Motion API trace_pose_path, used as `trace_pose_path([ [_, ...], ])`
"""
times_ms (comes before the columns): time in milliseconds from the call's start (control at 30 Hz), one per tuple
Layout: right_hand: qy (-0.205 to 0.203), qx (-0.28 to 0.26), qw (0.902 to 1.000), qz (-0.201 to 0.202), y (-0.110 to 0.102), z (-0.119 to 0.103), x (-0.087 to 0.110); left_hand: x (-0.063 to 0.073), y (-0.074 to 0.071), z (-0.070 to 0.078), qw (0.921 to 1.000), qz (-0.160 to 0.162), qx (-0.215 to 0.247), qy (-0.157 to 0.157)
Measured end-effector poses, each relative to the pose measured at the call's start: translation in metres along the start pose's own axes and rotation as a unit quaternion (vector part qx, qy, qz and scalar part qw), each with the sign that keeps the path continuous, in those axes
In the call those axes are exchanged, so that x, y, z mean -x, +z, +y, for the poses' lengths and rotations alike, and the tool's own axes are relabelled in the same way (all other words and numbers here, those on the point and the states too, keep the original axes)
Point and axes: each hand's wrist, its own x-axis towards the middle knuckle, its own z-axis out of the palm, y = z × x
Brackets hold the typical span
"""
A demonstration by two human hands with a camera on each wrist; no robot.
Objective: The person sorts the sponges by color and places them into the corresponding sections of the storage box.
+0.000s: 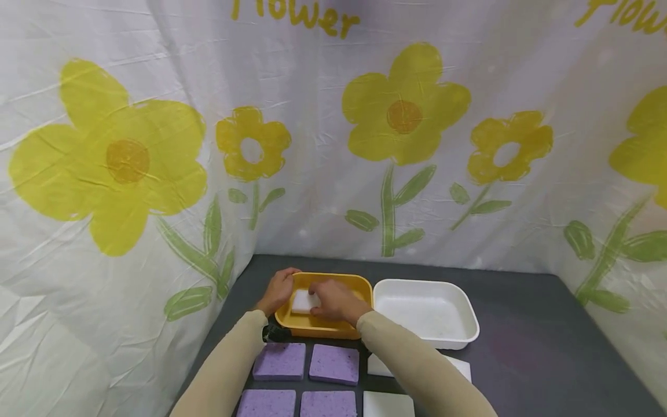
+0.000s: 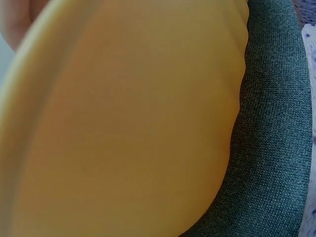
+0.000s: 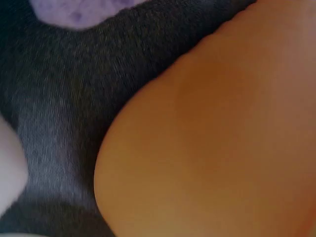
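Note:
A yellow tray (image 1: pixel 323 331) stands on the dark table, and a white sponge (image 1: pixel 301 302) lies in its left part. My left hand (image 1: pixel 278 292) holds the tray at its left rim, fingers over the far left corner. In the left wrist view the yellow tray (image 2: pixel 133 118) fills most of the picture, with a bit of finger (image 2: pixel 15 22) beyond its rim. Reaching into the tray, my right hand (image 1: pixel 336 300) pinches the right side of the white sponge between thumb and fingers. The right wrist view shows the yellow tray's outer wall (image 3: pixel 197 148), not the fingers.
A white tray (image 1: pixel 417 333) stands right of the yellow one. Purple sponges (image 1: pixel 279 362) lie in rows in front, with white sponges (image 1: pixel 388 404) to their right, partly under my right sleeve (image 1: pixel 417 356). Behind the table hangs a flower-painted curtain (image 1: pixel 312 220).

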Motion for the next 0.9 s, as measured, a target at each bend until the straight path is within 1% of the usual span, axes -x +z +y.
trace_pose_path([
  [67, -0.002, 0.0, 1.0, 0.0, 0.004, -0.001, -0.001, 0.0, 0.001, 0.0, 1.0, 0.001, 0.002, 0.001],
  [167, -0.001, -0.001, 0.9999, -0.013, 0.006, -0.006, -0.003, 0.0, 0.002, 0.001, 1.0, -0.002, 0.006, 0.004],
  [233, 0.002, -0.015, 0.9996, -0.022, 0.007, -0.008, -0.004, 0.001, 0.002, 0.002, 0.9999, -0.005, 0.011, 0.003],
  [333, -0.004, -0.02, 0.9996, -0.019, 0.027, -0.001, -0.013, 0.002, 0.001, 0.002, 0.9999, -0.004, 0.012, 0.003],
  [433, -0.001, -0.034, 0.9993, -0.015, 0.039, 0.002, -0.017, 0.002, 0.001, 0.002, 0.9999, -0.004, 0.013, 0.002],
  [600, 0.012, -0.054, 0.9983, -0.016, 0.041, 0.002, -0.017, 0.001, 0.001, 0.002, 0.9999, -0.009, 0.007, 0.0],
  [667, 0.014, -0.048, 0.9986, -0.018, 0.042, 0.002, -0.017, 0.0, 0.0, 0.003, 1.0, -0.008, 0.005, 0.001],
  [733, 0.009, -0.038, 0.9992, -0.009, 0.046, 0.004, -0.018, 0.0, 0.0, 0.003, 1.0, -0.007, 0.004, 0.003],
  [833, 0.007, -0.028, 0.9996, -0.008, 0.035, -0.003, -0.013, 0.001, -0.001, 0.003, 1.0, -0.006, 0.003, 0.005],
  [867, 0.002, -0.019, 0.9998, 0.001, 0.036, -0.003, -0.012, 0.001, -0.001, 0.003, 1.0, -0.007, 0.003, 0.004],
  [900, 0.004, -0.017, 0.9999, -0.003, 0.029, -0.007, -0.008, 0.002, -0.001, 0.003, 1.0, -0.007, 0.003, 0.004],
])
